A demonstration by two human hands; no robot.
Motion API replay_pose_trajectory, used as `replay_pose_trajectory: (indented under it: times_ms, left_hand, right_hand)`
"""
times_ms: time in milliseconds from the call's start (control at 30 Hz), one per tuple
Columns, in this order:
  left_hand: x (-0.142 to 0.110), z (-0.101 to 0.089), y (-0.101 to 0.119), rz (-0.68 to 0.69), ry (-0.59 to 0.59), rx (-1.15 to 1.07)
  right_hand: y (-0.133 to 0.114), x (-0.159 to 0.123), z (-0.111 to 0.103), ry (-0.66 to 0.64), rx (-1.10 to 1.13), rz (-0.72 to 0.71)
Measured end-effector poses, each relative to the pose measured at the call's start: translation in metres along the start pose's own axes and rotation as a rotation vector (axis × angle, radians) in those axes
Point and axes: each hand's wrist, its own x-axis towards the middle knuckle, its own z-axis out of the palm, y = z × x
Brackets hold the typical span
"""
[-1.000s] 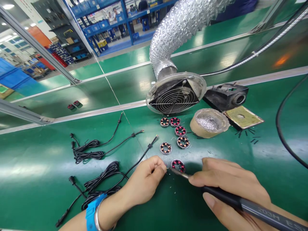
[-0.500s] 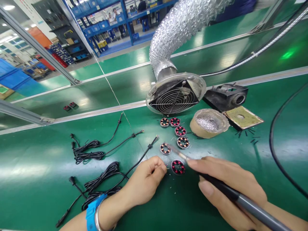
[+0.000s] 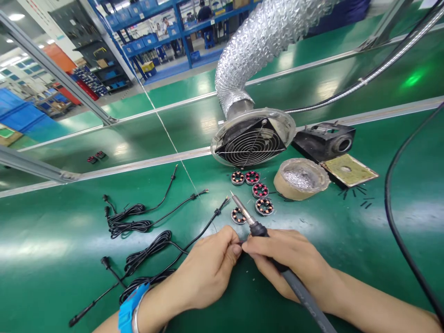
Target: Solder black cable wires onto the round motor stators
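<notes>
My right hand [image 3: 294, 263] is wrapped round a soldering iron [image 3: 244, 210], whose bare metal tip points up and left. My left hand [image 3: 213, 263] is closed in a pinch. Its fingertips meet the right hand's fingertips, and what lies between them is too small to make out. Just beyond the hands sits a ring-shaped stator [image 3: 237, 216] with copper coils, partly behind the iron. Farther back lie another copper-coil stator [image 3: 264, 206], a red-coil stator [image 3: 260, 190] and two more. The nearest red-coil stator of before is hidden by my right hand or held there.
Several black cables [image 3: 135, 225] lie coiled on the left. At the back stand a round fume-extractor hood [image 3: 253, 138], a bowl [image 3: 301, 179] with silvery contents, and a black iron stand [image 3: 326, 138] with a yellow sponge [image 3: 349, 169]. A black cord [image 3: 391, 212] curves along the right.
My right hand has moved left and swung the soldering iron more upright, its tip now past the stators. Its fingertips have come together with my left hand's.
</notes>
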Motion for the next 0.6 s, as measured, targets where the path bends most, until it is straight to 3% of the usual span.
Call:
replay_pose_trajectory:
  times_ms: [233, 433, 600]
  left_hand:
    - [0.004, 0.002, -0.009, -0.017, -0.013, -0.146]
    - [0.012, 0.009, -0.013, -0.109, -0.102, -0.452]
    - [0.015, 0.012, -0.012, -0.174, -0.028, -0.536]
  right_hand:
    - [-0.002, -0.004, -0.003, -0.063, -0.082, -0.028]
    - [-0.002, -0.006, 0.004, 0.014, -0.133, -0.066]
    - [-0.001, -0.008, -0.001, 0.010, -0.078, 0.078]
